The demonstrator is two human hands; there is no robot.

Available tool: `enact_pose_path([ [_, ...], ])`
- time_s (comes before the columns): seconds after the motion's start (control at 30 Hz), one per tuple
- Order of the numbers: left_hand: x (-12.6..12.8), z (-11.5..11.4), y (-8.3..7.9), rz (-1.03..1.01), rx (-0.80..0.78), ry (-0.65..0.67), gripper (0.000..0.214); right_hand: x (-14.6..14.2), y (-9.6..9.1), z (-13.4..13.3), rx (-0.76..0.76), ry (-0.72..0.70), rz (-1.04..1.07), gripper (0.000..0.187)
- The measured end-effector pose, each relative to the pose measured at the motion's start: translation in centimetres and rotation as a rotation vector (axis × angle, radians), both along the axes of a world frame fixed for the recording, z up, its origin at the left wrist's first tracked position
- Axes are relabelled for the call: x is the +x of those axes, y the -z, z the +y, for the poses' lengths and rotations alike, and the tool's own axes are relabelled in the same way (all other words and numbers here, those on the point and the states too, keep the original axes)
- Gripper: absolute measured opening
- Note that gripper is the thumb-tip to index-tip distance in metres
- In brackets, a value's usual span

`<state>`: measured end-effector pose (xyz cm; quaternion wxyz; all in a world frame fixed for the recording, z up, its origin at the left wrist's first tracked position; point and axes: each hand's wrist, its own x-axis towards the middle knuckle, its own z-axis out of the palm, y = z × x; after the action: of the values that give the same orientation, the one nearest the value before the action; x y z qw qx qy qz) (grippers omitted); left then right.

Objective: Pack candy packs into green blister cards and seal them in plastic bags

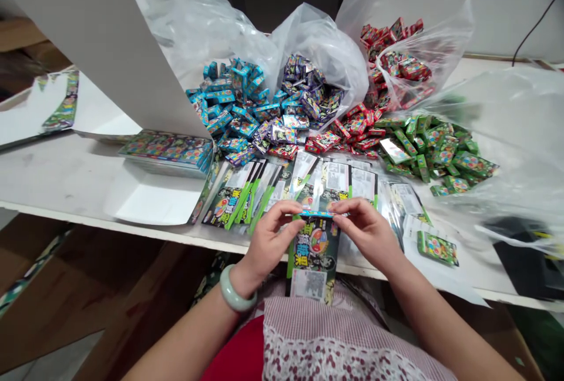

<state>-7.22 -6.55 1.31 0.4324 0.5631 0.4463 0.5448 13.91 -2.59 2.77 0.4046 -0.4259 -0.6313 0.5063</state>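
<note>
My left hand [269,241] and my right hand [368,229] pinch the top edge of a clear printed packet [314,260] that hangs down over the table's front edge. A small blue box [324,214] lies along the packet's mouth between my fingertips. My left wrist wears a pale green bangle [235,293]. Several more printed packets [264,190] lie fanned out on the table just behind my hands. One loose green box [437,248] rests to the right of my right hand.
Heaps of small boxes spill from clear plastic bags: blue [229,108], purple [304,96], red [388,76] and green [434,149]. A stack of flat printed sheets [170,149] lies at left under a large white card [97,34]. The white table's front edge [88,216] runs below.
</note>
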Motion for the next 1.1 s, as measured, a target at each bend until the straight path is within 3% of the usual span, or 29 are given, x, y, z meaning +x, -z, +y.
enact_pose_path([
  [0.1, 0.3, 0.6, -0.3, 0.011, 0.027, -0.042, 0.004, -0.1, -1.0, 0.5, 0.001, -0.091, -0.073, 0.022],
  [0.23, 0.2, 0.7, -0.6, 0.042, 0.045, -0.018, 0.004, -0.4, -2.0, 0.8, 0.126, -0.156, -0.214, 0.009],
  [0.47, 0.4, 1.0, -1.0, -0.048, 0.005, -0.052, 0.006, -1.5, -2.6, 1.8, -0.157, -0.181, -0.191, 0.010],
  [0.67, -0.1, 1.5, -1.0, -0.126, -0.116, 0.006, 0.023, -1.7, -3.1, 2.3, -0.159, -0.158, -0.238, 0.011],
  [0.83, -1.0, 1.6, -1.5, 0.043, -0.044, 0.093, 0.010, -2.0, -2.8, 2.1, -0.203, -0.187, -0.250, 0.013],
  [1.1, -0.5, 2.2, -2.5, 0.113, -0.034, 0.011, 0.008, -2.5, -3.6, 1.5, 0.010, -0.124, -0.343, 0.010],
])
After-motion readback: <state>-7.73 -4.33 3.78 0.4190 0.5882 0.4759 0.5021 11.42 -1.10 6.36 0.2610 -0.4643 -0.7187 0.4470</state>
